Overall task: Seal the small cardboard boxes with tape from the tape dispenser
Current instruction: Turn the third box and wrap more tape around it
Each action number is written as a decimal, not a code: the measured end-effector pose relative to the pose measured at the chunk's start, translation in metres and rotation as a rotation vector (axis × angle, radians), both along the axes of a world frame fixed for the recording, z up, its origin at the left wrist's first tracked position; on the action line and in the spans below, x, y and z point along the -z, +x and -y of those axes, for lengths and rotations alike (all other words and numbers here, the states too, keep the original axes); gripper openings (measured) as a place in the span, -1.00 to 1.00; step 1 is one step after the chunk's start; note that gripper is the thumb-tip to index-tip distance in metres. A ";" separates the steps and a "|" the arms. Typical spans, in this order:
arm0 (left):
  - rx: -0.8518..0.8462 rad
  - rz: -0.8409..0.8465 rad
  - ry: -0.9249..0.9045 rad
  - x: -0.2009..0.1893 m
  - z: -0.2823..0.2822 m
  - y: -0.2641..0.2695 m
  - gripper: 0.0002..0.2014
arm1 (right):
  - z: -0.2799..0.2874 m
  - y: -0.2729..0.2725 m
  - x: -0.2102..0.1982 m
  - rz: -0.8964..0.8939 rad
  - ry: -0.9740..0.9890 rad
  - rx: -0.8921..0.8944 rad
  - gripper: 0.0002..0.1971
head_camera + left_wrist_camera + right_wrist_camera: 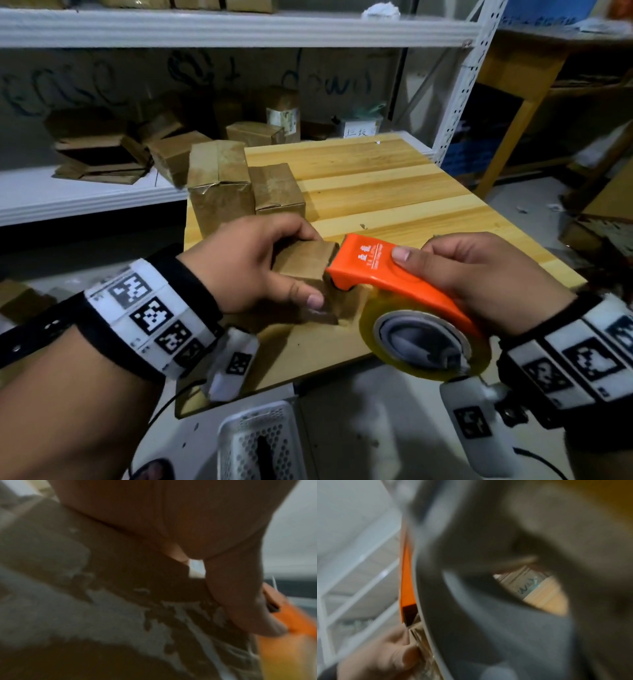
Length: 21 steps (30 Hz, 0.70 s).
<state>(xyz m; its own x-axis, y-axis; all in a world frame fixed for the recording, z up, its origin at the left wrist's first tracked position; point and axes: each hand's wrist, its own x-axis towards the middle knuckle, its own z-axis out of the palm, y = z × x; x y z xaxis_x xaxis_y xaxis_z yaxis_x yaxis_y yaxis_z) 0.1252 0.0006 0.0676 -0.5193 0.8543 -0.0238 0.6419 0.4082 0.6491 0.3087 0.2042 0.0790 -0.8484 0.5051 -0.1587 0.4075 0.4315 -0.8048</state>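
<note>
- Cardboard, brown — small cardboard box [303,263], held just above the near edge of the table [394,192]; all places below are given from this box.
- Left hand [239,263]: grip clamped on the box, fingers over its far side, thumb [301,298] on its near face. Judgement: hold firm at the corners and keep the thumb off the seam line, so the tape has bare card to land on.
- Orange tape dispenser [383,270]: nose touching the box's right edge, roll of clear yellowish tape [424,342] trailing toward the person. Right hand [486,274]: grip closed round the dispenser body, thumb on top.
- Step in hand, as judged — laying the tape's start on the box edge. Press the nose flat to the card, draw across the flap seam in one straight pull, then tilt the blade to cut past the far edge.
- Risk, as judged: the box is held in the air, so a hard pull could twist it; resting it on the table would steady it. Whether tape has already stuck cannot be told; both wrist views are blurred.
- Two more cardboard boxes [246,185] stand on the table behind the held box; a further heap lies on the white shelf [85,198] beyond and to the left.
</note>
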 end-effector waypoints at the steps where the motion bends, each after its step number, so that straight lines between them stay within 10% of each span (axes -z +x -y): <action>1: 0.006 0.075 0.060 0.000 0.001 0.000 -0.33 | -0.001 0.001 -0.002 -0.014 -0.054 0.001 -0.35; 21: 0.048 0.335 0.368 0.015 0.016 -0.029 -0.30 | -0.003 0.003 -0.009 -0.083 -0.104 0.005 -0.31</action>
<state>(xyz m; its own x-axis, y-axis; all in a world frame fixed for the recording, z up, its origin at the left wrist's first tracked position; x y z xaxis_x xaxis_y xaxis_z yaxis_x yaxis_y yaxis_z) 0.0959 -0.0158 0.0524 -0.4941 0.8604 0.1245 0.3857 0.0887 0.9183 0.3115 0.2072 0.0876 -0.8581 0.4940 -0.1399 0.3398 0.3423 -0.8760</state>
